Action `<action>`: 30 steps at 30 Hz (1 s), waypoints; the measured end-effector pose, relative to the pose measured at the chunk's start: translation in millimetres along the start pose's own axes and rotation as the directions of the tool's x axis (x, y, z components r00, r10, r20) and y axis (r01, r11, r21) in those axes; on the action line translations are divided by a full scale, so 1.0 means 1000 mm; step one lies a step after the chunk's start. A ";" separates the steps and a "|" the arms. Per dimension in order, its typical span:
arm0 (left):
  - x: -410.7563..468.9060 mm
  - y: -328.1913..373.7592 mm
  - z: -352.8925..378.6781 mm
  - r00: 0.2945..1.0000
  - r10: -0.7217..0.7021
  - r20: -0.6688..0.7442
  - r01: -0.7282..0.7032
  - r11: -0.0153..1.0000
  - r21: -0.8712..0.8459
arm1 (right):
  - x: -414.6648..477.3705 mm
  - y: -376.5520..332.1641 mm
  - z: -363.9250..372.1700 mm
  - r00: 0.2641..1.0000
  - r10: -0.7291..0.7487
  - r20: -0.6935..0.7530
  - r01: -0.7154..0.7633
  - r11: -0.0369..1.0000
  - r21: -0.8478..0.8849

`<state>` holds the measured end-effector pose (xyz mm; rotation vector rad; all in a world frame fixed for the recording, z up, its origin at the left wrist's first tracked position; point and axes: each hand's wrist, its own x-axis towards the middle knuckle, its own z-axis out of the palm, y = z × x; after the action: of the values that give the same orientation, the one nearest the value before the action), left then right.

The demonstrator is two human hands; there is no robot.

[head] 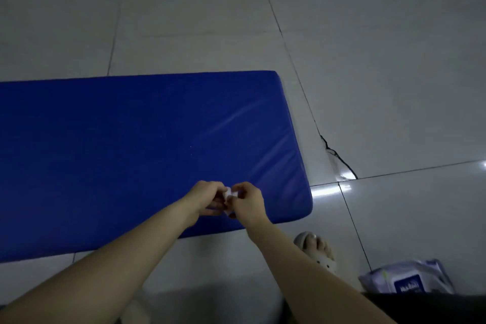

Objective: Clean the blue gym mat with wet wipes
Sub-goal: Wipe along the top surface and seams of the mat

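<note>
Over the mat's near right corner: the left hand (pixel 207 198) and right hand (pixel 247 201) meet, fingers curled, both pinching a small bunched white wet wipe (pixel 231 193) between them.
Mat: the blue gym mat (pixel 131 152) lies flat on the tiled floor (pixel 184 21) and runs off the left edge of view; faint sheen streaks show toward its right end.
Wipes pack: the pack (pixel 407 280) is on the floor, near right, well apart from the mat, beside a sandalled foot (pixel 315 247).
Step in hand: probably unfolding the wipe; it does not appear pressed to the mat yet.
Next move: open the wipe out, flatten it under one palm, then press down and sweep in overlapping strokes.
</note>
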<state>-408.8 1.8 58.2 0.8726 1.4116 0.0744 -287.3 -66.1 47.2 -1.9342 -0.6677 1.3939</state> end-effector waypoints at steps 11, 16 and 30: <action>0.045 -0.093 -0.041 0.958 0.287 0.006 -0.118 0.374 0.920 | 0.061 0.077 -0.118 0.975 -0.088 -0.202 -0.045 0.817 -0.574; 0.066 -0.088 -0.040 0.980 0.197 0.002 -0.093 0.453 0.887 | 0.069 0.095 -0.138 0.927 -0.232 -0.295 -0.050 0.704 -0.709; 0.080 -0.086 -0.042 0.986 0.161 0.048 -0.106 0.373 0.922 | 0.065 0.106 -0.045 0.945 -0.136 -0.299 -0.112 0.722 -0.683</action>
<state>-466.6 5.0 -52.3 1.9515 1.3722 -0.6719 -221.4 -98.2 -62.9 -2.6577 -1.1485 0.8006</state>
